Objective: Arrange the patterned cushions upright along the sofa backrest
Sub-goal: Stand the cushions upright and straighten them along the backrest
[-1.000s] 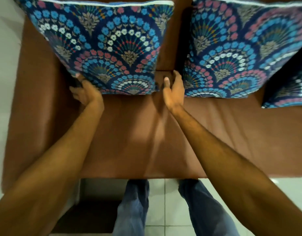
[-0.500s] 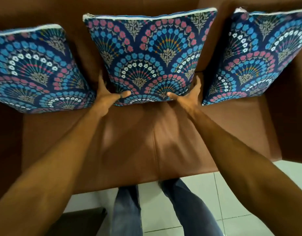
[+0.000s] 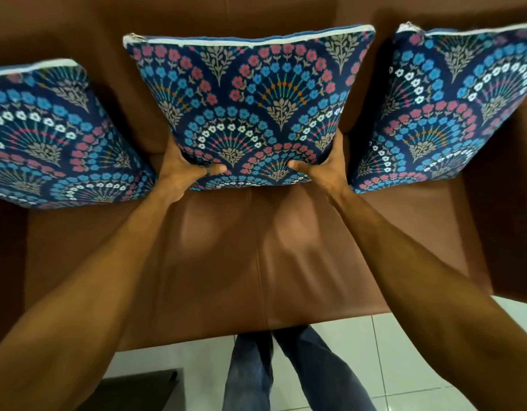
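Bare forearms (image 3: 108, 286), no sleeves; blue denim jeans (image 3: 286, 369)

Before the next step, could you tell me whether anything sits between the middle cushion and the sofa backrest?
Nothing visible does. Both hands, left hand and right hand, grip the middle cushion, and only bare brown backrest shows behind it.

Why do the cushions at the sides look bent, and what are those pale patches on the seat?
Head view: wide-angle distortion bows the left cushion and right cushion outward; the pale patches on the sofa seat look like soft light sheen between arm shadows; the forearms are slightly motion-blurred, while the middle cushion stays sharp.
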Tool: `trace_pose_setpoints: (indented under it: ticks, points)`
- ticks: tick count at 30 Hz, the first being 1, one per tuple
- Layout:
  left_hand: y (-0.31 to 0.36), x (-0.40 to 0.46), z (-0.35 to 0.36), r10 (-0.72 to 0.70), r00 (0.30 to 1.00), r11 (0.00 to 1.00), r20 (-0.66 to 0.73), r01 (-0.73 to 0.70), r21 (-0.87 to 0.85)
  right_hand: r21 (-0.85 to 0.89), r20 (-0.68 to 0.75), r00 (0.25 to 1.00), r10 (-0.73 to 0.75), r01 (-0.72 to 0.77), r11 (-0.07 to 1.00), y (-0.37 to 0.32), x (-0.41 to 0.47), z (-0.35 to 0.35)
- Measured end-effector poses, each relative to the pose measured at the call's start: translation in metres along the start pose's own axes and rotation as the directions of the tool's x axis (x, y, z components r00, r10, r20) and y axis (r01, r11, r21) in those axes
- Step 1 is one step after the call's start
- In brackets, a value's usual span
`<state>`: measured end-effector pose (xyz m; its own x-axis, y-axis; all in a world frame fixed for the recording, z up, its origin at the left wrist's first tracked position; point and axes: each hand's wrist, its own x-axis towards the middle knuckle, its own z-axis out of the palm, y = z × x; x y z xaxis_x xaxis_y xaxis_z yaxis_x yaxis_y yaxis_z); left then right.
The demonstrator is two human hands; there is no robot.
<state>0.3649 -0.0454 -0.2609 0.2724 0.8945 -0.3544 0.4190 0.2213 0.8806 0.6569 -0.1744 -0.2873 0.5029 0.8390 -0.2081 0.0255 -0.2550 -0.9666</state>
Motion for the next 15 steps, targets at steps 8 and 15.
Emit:
trace_pose_setpoints:
  ticks: [8,15]
  points:
    - [-0.005,-0.018,0.015,-0.055,0.997,0.998,-0.062,0.053,-0.045,-0.093,0.112,0.992,0.050,-0.040,0.995,-0.005,-0.003,-0.015]
    - [-0.096,-0.040,0.140,-0.278,0.910,0.961,-0.309,0.263,-0.091,-0.602,-0.111,0.936,-0.334,0.205,0.772,-0.001,-0.036,-0.108]
